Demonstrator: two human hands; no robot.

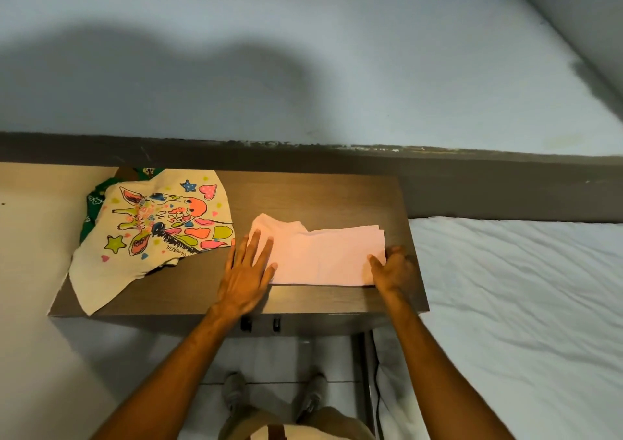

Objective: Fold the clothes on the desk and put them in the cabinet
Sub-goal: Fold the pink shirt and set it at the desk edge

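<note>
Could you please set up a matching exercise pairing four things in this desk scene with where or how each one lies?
Things:
1. pink garment
2. giraffe-print shirt
3. green garment
4. left hand

States:
A. mostly hidden under another piece of clothing
B. spread out unfolded on the left part of the desk
C. folded into a long strip, with the right hand at its right end
D. lying flat, fingers spread, on the left end of a folded cloth

Pairs: 1-C, 2-B, 3-A, 4-D
</note>
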